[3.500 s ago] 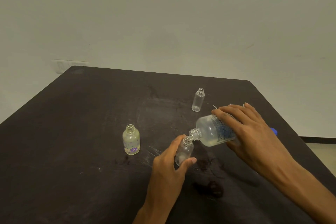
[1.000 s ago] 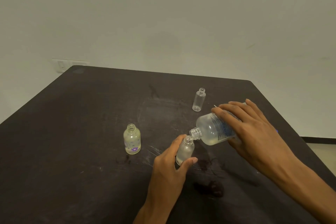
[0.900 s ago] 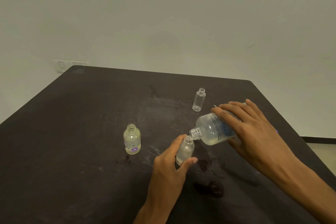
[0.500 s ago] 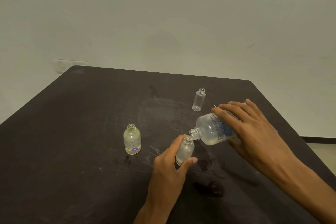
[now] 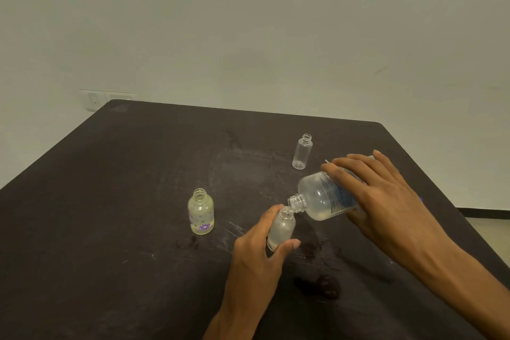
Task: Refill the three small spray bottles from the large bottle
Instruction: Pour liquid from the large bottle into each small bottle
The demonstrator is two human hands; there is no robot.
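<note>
The left half and far left of the table (image 5: 110,201) lie open. The flowered bottle (image 5: 201,212) stands alone left of centre, with bare room all round it. A slim clear bottle (image 5: 302,151) stands upright near the far right, just beyond the right hand (image 5: 380,201). Between them both hands, the tilted large bottle (image 5: 323,197) and the held small bottle (image 5: 281,229) block the right-centre.
</note>
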